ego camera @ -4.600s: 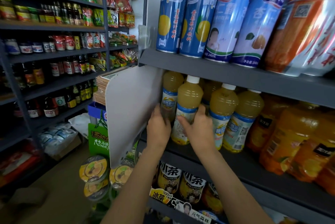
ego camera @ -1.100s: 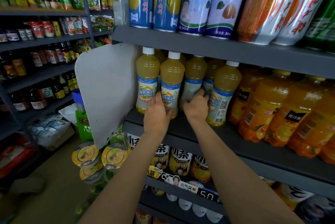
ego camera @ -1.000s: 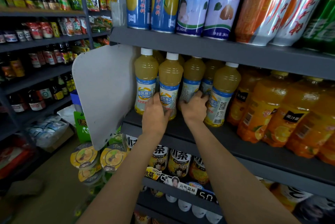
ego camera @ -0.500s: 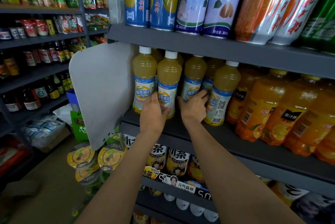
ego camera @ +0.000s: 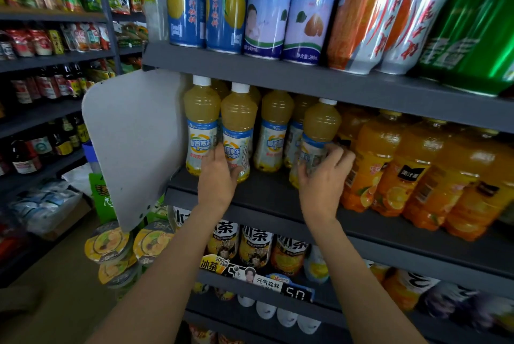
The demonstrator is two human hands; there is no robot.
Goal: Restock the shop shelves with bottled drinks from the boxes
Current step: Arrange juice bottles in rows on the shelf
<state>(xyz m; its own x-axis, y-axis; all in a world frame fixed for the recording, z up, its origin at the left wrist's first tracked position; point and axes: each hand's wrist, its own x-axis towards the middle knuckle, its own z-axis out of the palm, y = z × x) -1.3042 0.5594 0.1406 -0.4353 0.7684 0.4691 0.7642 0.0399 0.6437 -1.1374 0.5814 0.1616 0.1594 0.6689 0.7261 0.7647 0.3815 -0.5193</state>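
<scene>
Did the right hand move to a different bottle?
Yes. The right hand went rightward along the shelf, from the middle bottle to the bottle beside the orange drinks.

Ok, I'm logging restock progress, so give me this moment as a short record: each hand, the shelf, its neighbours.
left hand: grips the second yellow bottle from the divider
right hand: grips the rightmost yellow bottle
shelf: yellow bottles stand upright in rows
divider: grey panel at the shelf's left end
right neighbours: orange bottles
above: tall cans
</scene>
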